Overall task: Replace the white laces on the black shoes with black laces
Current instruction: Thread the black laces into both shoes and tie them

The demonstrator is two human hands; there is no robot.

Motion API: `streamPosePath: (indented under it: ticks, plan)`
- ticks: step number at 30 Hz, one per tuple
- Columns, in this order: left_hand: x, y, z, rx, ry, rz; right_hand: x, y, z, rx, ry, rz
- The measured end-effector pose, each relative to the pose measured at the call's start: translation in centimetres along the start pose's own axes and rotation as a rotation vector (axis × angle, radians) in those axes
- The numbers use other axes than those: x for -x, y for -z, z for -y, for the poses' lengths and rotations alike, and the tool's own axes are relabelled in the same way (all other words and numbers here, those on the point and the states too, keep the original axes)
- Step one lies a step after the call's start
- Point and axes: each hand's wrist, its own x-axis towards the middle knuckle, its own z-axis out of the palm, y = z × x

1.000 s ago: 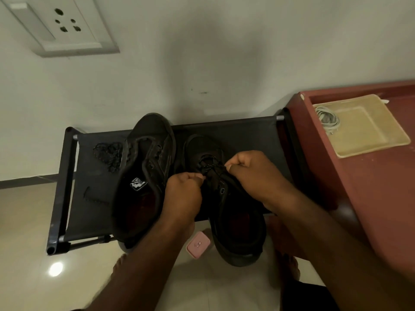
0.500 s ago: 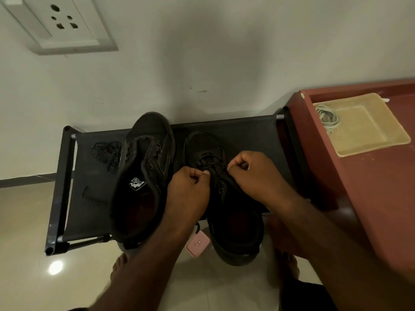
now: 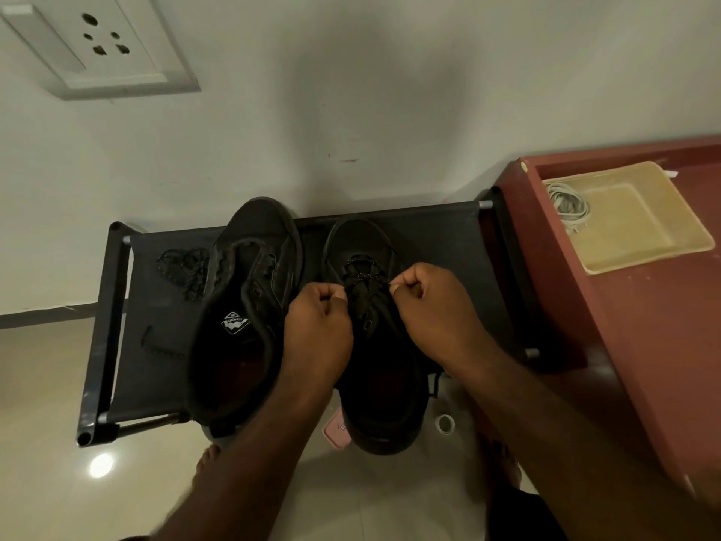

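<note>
Left hand (image 3: 318, 322) and right hand (image 3: 433, 306) flank the shoe (image 3: 374, 388), whose toe points away. Their fingers (image 3: 336, 294) pinch the black lace (image 3: 361, 272) ends, and the empty eyelets (image 3: 367, 326) lie nearer the person.

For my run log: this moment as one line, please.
step: lacing shoe | left hand: pinches black lace | right hand: pinches black lace | other shoe: beside it | loose lace: on rack

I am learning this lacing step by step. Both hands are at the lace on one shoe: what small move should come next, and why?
Probably pull both ends sideways, evenly, to tighten the crossings. The left hand and right hand each seem to pinch an end of the lace, which crosses only the front of the shoe; the eyelets nearer the person are empty.
</note>
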Motion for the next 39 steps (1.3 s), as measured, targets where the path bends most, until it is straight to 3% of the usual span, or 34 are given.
streamPosePath:
  ticks: [9, 15, 21, 32, 39]
  plan:
    - [0.3, 0.1, 0.5, -0.176, -0.197, -0.094, 0.1, -0.1, 0.1, 0.073, 0.08, -0.041]
    - [0.7, 0.3, 0.6, -0.275, -0.294, -0.045, 0.3, 0.1, 0.1, 0.111, 0.105, -0.004]
    - [0.8, 0.5, 0.5, -0.298, -0.303, 0.008, 0.3, 0.2, -0.2, 0.093, 0.112, 0.001]
    - [1.1, 0.3, 0.5, -0.383, -0.402, -0.068, 0.4, 0.4, -0.4, 0.162, 0.21, 0.01]
    - [1.1, 0.2, 0.5, -0.326, -0.322, -0.049, 0.4, 0.1, 0.0, 0.154, 0.159, -0.017]
